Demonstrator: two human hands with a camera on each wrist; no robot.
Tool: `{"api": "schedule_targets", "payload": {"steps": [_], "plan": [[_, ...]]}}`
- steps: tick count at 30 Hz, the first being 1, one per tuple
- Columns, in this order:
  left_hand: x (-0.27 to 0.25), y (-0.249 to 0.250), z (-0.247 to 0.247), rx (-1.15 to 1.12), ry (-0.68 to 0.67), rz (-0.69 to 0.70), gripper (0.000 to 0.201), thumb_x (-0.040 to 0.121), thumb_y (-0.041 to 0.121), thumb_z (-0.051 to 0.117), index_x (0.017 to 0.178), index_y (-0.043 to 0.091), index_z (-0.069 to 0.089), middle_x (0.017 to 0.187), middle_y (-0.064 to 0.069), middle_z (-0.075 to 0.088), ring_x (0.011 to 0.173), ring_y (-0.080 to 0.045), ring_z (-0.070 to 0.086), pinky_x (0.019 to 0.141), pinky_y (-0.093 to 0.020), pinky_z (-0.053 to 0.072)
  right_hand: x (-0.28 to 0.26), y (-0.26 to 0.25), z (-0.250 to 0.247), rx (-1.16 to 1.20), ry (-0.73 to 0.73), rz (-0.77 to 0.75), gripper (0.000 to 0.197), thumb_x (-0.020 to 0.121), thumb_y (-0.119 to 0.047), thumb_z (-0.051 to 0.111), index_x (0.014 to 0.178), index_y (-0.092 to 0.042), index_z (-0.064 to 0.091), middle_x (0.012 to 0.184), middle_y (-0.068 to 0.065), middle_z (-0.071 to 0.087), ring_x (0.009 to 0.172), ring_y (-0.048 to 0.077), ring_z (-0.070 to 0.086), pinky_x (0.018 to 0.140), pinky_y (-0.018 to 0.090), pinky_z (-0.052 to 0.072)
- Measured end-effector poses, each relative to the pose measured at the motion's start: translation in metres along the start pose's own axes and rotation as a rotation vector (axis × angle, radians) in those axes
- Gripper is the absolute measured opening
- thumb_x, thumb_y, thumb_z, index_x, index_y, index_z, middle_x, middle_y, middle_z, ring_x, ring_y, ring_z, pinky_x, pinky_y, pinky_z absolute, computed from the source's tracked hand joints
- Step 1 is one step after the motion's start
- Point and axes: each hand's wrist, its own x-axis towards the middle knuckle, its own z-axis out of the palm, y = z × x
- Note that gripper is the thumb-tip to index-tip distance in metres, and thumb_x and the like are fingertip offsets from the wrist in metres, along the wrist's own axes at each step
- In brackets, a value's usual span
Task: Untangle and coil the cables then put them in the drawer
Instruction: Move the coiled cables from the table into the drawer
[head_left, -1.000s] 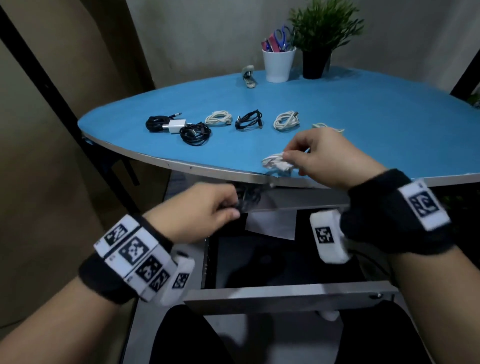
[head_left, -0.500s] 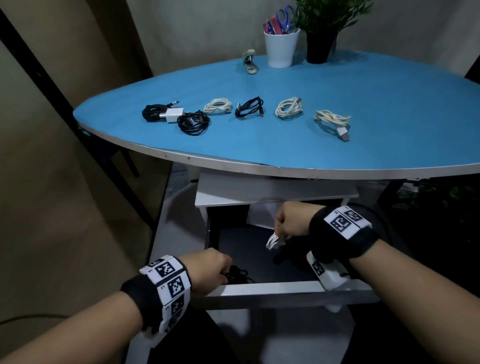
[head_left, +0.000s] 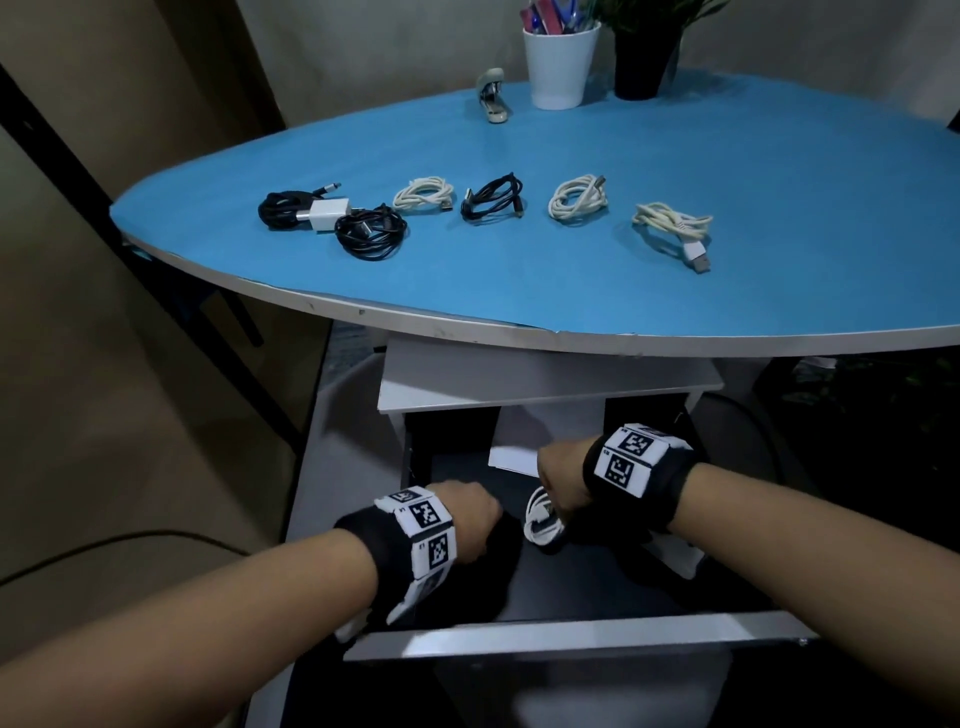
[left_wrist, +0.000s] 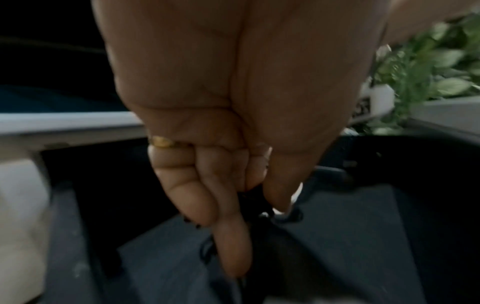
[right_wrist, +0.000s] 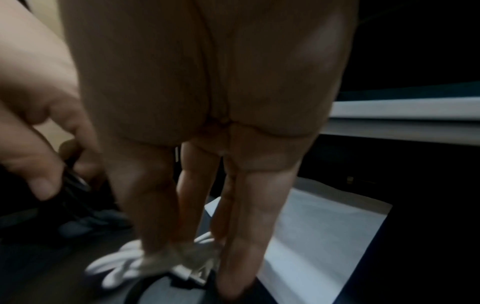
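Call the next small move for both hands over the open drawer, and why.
Probably let go and lift out. The right hand pinches a white coil low inside the drawer, and the left hand pinches a black cable just above its floor. Both bundles look placed; six coils still wait on the table.
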Motion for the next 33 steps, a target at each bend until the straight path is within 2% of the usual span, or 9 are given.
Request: {"api": "schedule_targets", "payload": {"steps": [3, 7, 9, 11, 17, 21, 24, 27, 33], "plan": [[0.003, 0.001, 0.009, 0.054, -0.159, 0.087, 0.027, 0.087, 0.024, 0.059, 0.108, 0.008, 0.064, 0.110, -0.014, 0.065, 0.100, -0.032, 0.062, 0.079, -0.037, 0.050, -0.002, -0.002, 0.004, -0.103, -0.035, 0.002, 0.029, 0.055, -0.027, 0.074, 0.053, -0.026, 0.045, 0.060, -0.004, 0.062, 0.066, 0.024, 0.067, 0.069, 0.042, 0.059], [-0.006, -0.003, -0.004, -0.017, -0.169, 0.144, 0.031, 0.089, 0.029, 0.057, 0.114, 0.013, 0.064, 0.114, -0.010, 0.064, 0.106, -0.028, 0.058, 0.079, -0.030, 0.044, -0.019, -0.013, -0.010, -0.024, -0.051, -0.041, 0.020, 0.077, -0.025, 0.071, 0.079, -0.014, 0.055, 0.087, 0.007, 0.065, 0.080, 0.025, 0.060, 0.071, 0.031, 0.050], [-0.016, -0.013, -0.023, -0.107, -0.058, 0.150, 0.031, 0.089, 0.033, 0.056, 0.113, 0.015, 0.064, 0.111, -0.010, 0.065, 0.104, -0.027, 0.059, 0.076, -0.026, 0.042, -0.035, -0.012, -0.028, 0.063, 0.061, -0.061, 0.022, 0.082, -0.028, 0.065, 0.086, -0.006, 0.065, 0.088, 0.008, 0.068, 0.083, 0.027, 0.062, 0.067, 0.030, 0.049], [-0.027, -0.024, -0.045, -0.191, 0.090, 0.171, 0.027, 0.089, 0.035, 0.056, 0.109, 0.019, 0.065, 0.107, -0.006, 0.066, 0.100, -0.023, 0.060, 0.077, -0.025, 0.044, -0.056, -0.005, -0.048, 0.140, 0.183, -0.069, 0.022, 0.084, -0.032, 0.061, 0.070, -0.016, 0.063, 0.074, 0.003, 0.063, 0.075, 0.026, 0.058, 0.061, 0.026, 0.044], [-0.058, -0.044, -0.125, -0.555, 0.635, 0.166, 0.016, 0.086, 0.035, 0.062, 0.080, 0.020, 0.065, 0.057, 0.010, 0.059, 0.049, 0.003, 0.052, 0.055, -0.018, 0.042, -0.137, 0.018, -0.106, 0.551, 0.449, -0.122, 0.026, 0.087, -0.033, 0.059, 0.075, -0.010, 0.064, 0.065, 0.003, 0.070, 0.057, 0.021, 0.069, 0.050, 0.028, 0.050], [-0.048, -0.055, -0.180, -0.491, 0.917, 0.112, 0.015, 0.087, 0.034, 0.061, 0.083, 0.020, 0.064, 0.071, 0.011, 0.063, 0.063, -0.001, 0.053, 0.064, -0.022, 0.040, -0.163, 0.040, -0.141, 0.568, 0.696, -0.048, 0.025, 0.086, -0.032, 0.063, 0.074, -0.011, 0.064, 0.062, 0.000, 0.066, 0.048, 0.013, 0.064, 0.041, 0.016, 0.039], [-0.025, -0.068, -0.219, -0.351, 0.909, -0.033, 0.025, 0.088, 0.034, 0.058, 0.106, 0.017, 0.061, 0.107, -0.003, 0.065, 0.095, -0.021, 0.058, 0.078, -0.030, 0.045, -0.157, 0.065, -0.164, 0.447, 0.858, 0.092, 0.020, 0.085, -0.028, 0.063, 0.076, -0.009, 0.065, 0.075, 0.009, 0.067, 0.067, 0.021, 0.062, 0.051, 0.021, 0.041], [0.003, -0.079, -0.242, -0.218, 0.793, -0.205, 0.043, 0.089, 0.037, 0.054, 0.126, 0.016, 0.047, 0.126, -0.009, 0.055, 0.115, -0.031, 0.051, 0.087, -0.036, 0.042, -0.140, 0.086, -0.176, 0.266, 0.817, 0.249, 0.021, 0.083, -0.026, 0.064, 0.088, -0.006, 0.068, 0.092, 0.013, 0.067, 0.088, 0.029, 0.060, 0.065, 0.027, 0.038], [0.034, -0.073, -0.254, -0.171, 0.498, -0.178, 0.050, 0.098, 0.023, 0.039, 0.146, 0.024, 0.026, 0.139, -0.012, 0.047, 0.123, -0.031, 0.048, 0.097, -0.032, 0.037, -0.117, 0.105, -0.177, 0.123, 0.564, 0.345, 0.033, 0.081, -0.038, 0.067, 0.080, -0.007, 0.058, 0.073, 0.007, 0.058, 0.071, 0.027, 0.053, 0.049, 0.026, 0.034]]}}
